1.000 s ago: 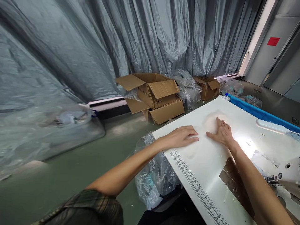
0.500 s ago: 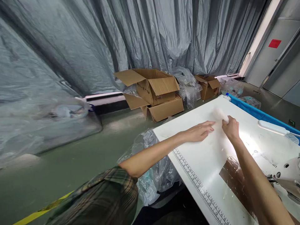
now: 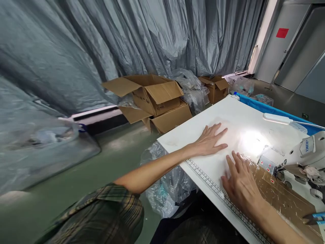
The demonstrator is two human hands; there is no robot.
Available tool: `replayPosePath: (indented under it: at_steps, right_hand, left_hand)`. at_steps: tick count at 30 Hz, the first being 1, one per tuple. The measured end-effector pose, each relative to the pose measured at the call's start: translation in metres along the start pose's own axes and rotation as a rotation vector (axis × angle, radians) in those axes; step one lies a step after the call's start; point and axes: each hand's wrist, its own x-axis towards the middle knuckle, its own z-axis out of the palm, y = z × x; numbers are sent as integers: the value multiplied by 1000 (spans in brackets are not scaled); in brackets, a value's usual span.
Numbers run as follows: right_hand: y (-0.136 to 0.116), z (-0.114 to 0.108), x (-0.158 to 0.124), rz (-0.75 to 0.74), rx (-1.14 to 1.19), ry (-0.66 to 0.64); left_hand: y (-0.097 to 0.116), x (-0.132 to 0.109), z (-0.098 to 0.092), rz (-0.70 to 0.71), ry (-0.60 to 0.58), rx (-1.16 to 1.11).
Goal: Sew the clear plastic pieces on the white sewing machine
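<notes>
The left hand (image 3: 210, 140), fingers splayed, and the right hand (image 3: 240, 181), fingers loosely parted, hold nothing visible over the white tabletop (image 3: 242, 115) beneath those fingers, probably stiff, heavy and slick, best gripped at its edge

Single head-worn view, facing forward and down, white tabletop (image 3: 241, 113) near, curtain (image 3: 152, 37) beyond
</notes>
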Motion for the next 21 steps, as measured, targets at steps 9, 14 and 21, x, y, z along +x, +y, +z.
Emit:
replayPosePath:
  at_steps: [9,14,21]
  right_hand:
    - [60,-37,-97,102,-271,213]
    - [84,-59,-125,188,-440,245]
    - [88,-59,-137,496,-536,222]
  left_hand:
    - [4,62,3,-27,-190,63]
    - [5,62,2,68,17,40]
    - [10,59,1,109,87,15]
